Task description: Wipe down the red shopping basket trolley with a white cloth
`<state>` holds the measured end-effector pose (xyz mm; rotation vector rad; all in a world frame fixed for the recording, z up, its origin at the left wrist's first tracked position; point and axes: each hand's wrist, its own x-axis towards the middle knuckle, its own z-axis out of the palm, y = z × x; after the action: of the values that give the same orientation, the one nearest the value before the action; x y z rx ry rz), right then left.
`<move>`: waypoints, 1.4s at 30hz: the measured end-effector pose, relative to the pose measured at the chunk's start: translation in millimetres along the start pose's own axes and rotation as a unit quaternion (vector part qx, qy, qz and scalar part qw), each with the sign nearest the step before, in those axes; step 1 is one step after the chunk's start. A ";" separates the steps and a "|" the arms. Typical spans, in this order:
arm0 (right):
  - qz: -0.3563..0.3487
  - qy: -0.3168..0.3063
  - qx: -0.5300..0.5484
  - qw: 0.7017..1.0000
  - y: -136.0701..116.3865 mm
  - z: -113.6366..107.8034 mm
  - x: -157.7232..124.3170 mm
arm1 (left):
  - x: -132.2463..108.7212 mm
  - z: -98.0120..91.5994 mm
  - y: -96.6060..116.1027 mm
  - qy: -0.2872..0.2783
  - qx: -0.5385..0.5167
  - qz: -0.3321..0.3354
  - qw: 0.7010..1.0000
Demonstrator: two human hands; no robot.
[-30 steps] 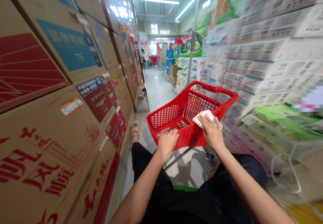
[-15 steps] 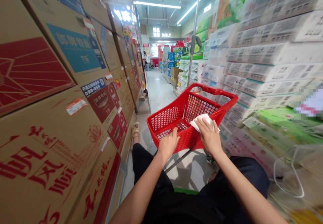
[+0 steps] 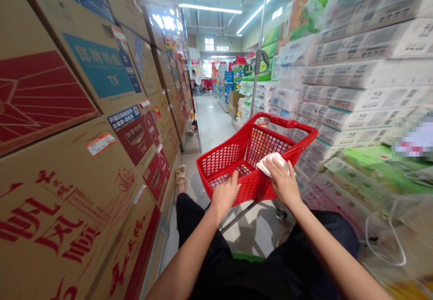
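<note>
A red plastic shopping basket (image 3: 233, 155) on a wheeled frame stands in the aisle in front of me. My left hand (image 3: 225, 192) rests on its near rim, fingers curled over the edge. My right hand (image 3: 283, 181) presses a white cloth (image 3: 272, 162) against the rim at the basket's near right corner, fingers laid over the cloth. The basket's red handle (image 3: 289, 125) is raised at the far side. My legs in black trousers fill the bottom of the view.
Stacked cardboard boxes (image 3: 84, 124) wall the left side. Packs of tissue paper (image 3: 355, 92) are piled on the right. A metal pole (image 3: 259, 56) rises behind the basket. The aisle floor (image 3: 211, 119) runs ahead toward distant shelves. A sandalled foot (image 3: 181, 173) shows by the boxes.
My right hand with the cloth has slid slightly left along the basket's rim. My left hand has shifted a little on the near edge. The basket has barely moved.
</note>
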<state>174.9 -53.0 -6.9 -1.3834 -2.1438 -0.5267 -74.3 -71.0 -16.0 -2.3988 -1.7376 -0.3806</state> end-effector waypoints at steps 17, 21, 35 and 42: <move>-0.029 -0.016 0.045 0.998 -31.4 5.2 -7.2 | 1.9 4.3 0.6 0.013 0.000 0.003 1.000; -0.085 -0.045 0.118 0.988 -54.0 11.6 -11.2 | 1.1 5.5 -0.9 0.012 0.000 0.000 1.000; -0.138 -0.054 0.217 0.965 -18.0 22.1 18.0 | -4.7 0.1 6.5 0.013 -0.003 -0.043 0.999; -0.112 -0.038 0.166 0.979 -35.5 22.3 16.3 | -4.0 -0.1 7.3 0.018 0.007 -0.019 1.000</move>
<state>132.0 -42.7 -15.6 -1.0012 -2.3359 -0.1844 -68.5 -77.0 -17.0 -2.3374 -1.7655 -0.4126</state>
